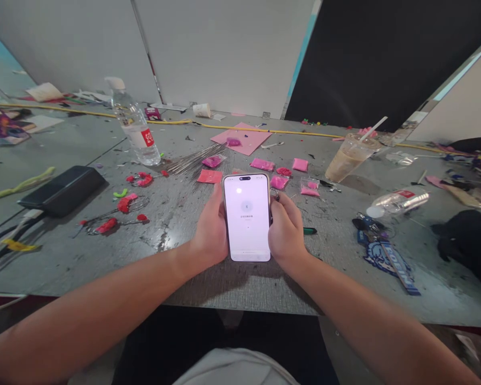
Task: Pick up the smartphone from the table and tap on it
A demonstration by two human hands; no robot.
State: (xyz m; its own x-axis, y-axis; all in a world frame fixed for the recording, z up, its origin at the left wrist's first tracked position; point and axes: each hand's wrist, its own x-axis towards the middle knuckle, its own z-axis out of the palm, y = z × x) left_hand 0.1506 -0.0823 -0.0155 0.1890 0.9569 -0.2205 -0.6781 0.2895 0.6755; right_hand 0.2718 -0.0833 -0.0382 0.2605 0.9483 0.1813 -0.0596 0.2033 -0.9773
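A smartphone (247, 219) with a bright white screen is held upright between my two hands, above the front part of the grey table (176, 214). My left hand (211, 230) grips its left edge, and my right hand (287, 227) grips its right edge; the fingers behind the phone are mostly hidden. A small Bluetooth-like symbol and a line of text show on the screen. Just beyond the phone lie small pink packets (262, 164), a red packet (209, 176) and a bundle of thin metal wires (196, 158). A green stick-like object (310, 231) pokes out beside my right hand.
An upright water bottle (138, 128), red wire-and-fluff pieces (126, 204) and a black power brick (64, 187) are on the left. To the right are a tilted drink cup with straw (348, 158), a lying bottle (401, 202) and keychains (388, 259). A yellow cable (224, 126) crosses the back.
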